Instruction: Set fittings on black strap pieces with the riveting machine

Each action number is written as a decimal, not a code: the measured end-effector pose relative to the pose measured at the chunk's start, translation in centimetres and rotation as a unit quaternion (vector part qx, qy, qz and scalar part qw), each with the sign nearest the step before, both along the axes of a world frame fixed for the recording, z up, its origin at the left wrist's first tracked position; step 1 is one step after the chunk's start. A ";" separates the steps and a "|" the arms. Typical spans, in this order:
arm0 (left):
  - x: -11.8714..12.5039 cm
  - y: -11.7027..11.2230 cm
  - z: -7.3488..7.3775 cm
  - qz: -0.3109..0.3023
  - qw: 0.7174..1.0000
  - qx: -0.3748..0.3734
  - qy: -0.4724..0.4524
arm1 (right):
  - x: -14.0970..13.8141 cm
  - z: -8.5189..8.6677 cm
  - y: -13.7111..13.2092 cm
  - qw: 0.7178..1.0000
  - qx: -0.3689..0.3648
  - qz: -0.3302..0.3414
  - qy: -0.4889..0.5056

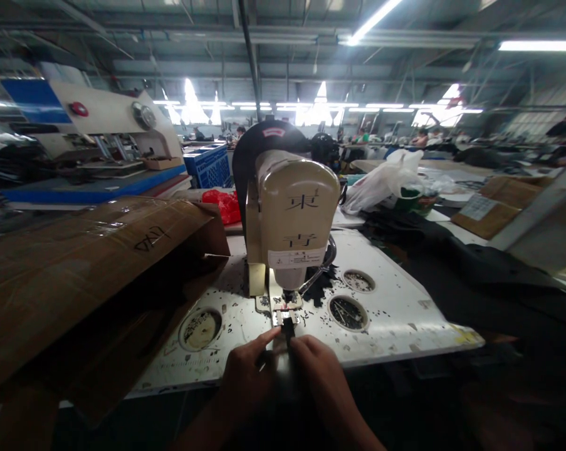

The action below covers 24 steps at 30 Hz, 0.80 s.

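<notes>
A narrow black fabric strip (288, 327) runs from between my hands onto the small metal plate (279, 317) of a cream machine (299, 210), below its head. My left hand (249, 366) is closed at the strip's left side, its index finger reaching forward to the plate's edge. A small shiny glint shows by its curled fingers; its source is unclear. On the strip's other side, my right hand (318, 363) is closed with thumb and fingers along the fabric. The strip's near end is lost in dark blur between my hands.
An open cardboard box (99, 250) leans over the white tabletop (390, 326) at left. Round holes (348, 313) hold black scraps, and bits litter the surface. Dark fabric (452, 275) is heaped at right; a white plastic bag (386, 181) stands behind. Another machine (108, 119) is at far left.
</notes>
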<state>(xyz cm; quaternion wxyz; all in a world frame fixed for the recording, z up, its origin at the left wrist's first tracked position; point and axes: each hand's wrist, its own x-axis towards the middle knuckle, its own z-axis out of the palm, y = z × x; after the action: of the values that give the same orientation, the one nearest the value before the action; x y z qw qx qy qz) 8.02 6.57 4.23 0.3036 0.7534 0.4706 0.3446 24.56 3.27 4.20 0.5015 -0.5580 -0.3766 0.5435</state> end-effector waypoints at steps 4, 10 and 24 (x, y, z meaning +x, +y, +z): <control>-1.1 1.4 0.3 -0.105 0.970 0.148 0.163 | -0.2 -0.9 1.3 0.999 -0.028 -0.011 0.042; -0.3 2.6 1.6 -0.163 0.931 0.151 0.289 | -0.6 -1.2 1.6 0.995 -0.049 -0.030 0.075; 0.9 3.2 3.7 -0.121 0.909 0.077 0.391 | -0.6 -2.8 2.5 0.996 -0.027 -0.020 0.083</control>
<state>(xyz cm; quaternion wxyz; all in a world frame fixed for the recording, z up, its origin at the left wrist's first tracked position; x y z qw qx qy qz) 8.93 9.79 7.93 0.0755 0.8999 0.4291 0.0188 23.98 5.80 1.38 0.5266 -0.5317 -0.3073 0.5879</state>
